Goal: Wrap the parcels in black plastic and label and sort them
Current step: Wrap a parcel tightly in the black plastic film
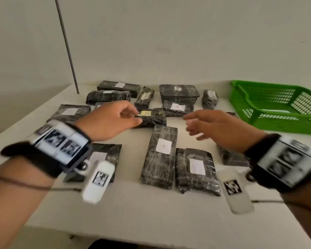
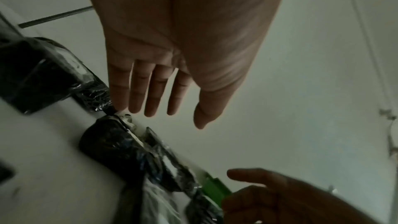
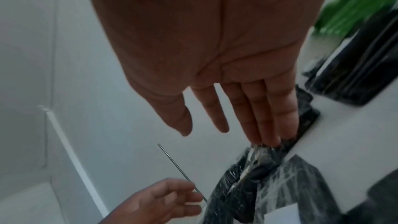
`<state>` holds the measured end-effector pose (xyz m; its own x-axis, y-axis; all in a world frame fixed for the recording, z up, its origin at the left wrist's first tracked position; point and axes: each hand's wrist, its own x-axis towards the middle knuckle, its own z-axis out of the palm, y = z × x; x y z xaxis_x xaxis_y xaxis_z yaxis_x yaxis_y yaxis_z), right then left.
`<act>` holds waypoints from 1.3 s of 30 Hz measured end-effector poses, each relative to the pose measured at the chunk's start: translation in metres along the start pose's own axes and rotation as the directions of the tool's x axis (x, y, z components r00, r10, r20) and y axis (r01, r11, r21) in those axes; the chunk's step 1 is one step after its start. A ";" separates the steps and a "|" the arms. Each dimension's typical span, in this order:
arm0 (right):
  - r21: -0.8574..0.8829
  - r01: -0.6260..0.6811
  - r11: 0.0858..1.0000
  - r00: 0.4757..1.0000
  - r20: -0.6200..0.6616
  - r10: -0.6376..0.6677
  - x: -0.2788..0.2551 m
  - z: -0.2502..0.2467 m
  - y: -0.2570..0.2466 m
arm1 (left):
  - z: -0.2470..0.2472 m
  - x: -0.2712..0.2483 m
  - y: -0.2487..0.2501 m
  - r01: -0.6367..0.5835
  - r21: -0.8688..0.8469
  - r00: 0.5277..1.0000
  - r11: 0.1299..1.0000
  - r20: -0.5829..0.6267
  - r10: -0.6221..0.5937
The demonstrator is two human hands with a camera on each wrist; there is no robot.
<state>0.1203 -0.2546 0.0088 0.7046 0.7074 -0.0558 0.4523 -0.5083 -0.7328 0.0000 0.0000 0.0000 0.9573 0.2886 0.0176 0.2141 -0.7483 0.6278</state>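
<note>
Black-wrapped parcel [image 1: 152,117] just beside left hand [image 1: 108,121]

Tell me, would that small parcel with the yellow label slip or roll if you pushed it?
The parcel with the yellow label probably slides rather than rolls: it lies flat and blocky on the table. Its glossy, crinkled wrap looks somewhat slippery. Weight I cannot tell.

About a dozen black-plastic parcels lie flat and spread out on the white bench [image 1: 133,203], most bearing a small white label. The parcel with a yellow label [image 1: 152,116] marked with a triangle lies mid-bench, just behind a long parcel marked "T" [image 1: 161,157]. Beside that one lies a wide parcel [image 1: 196,170] with a blank-looking label. At the back, a boxy parcel [image 1: 179,92] carries an "A".
</note>
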 end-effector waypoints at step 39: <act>0.484 0.376 0.790 0.879 -0.457 -0.138 0.056 -0.059 0.012 | 0.029 0.107 0.083 -0.306 -0.865 0.952 0.397 -0.280 0.124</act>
<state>0.1977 -0.2497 0.0372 0.8063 0.4677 0.3620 0.3577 0.1019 -0.9283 0.1261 -0.0489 0.0312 0.8833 0.3495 0.3123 -0.3763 0.1318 0.9171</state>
